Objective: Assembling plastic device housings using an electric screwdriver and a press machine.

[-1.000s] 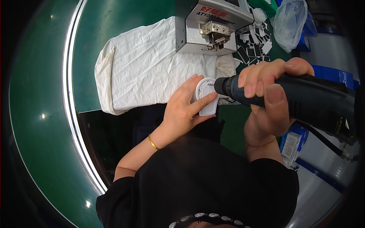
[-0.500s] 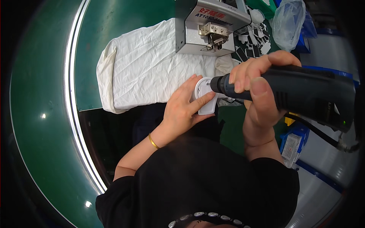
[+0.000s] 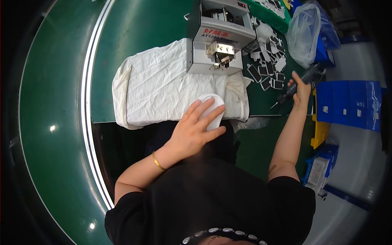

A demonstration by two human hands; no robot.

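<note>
My left hand [image 3: 195,130] lies over a small white rounded plastic part [image 3: 212,110] and grips it at the near edge of a white cloth [image 3: 163,87]. My right hand [image 3: 301,87] is stretched out to the right and holds a dark electric screwdriver [image 3: 300,84] with its tip pointing down to the left over the green table [image 3: 134,28]. A grey box-shaped screw feeder machine [image 3: 218,38] stands on the cloth, just beyond the white part.
Several small black and white flat parts [image 3: 267,71] lie right of the machine. A clear plastic bag [image 3: 304,34] sits at the far right, with blue bins [image 3: 351,104] and a yellow piece [image 3: 320,130] beside the table. A green conveyor with a white stripe [image 3: 87,102] curves along the left.
My right hand has swung the screwdriver away from the white part, out to the right. My left hand has lowered the white part onto the cloth's edge.
</note>
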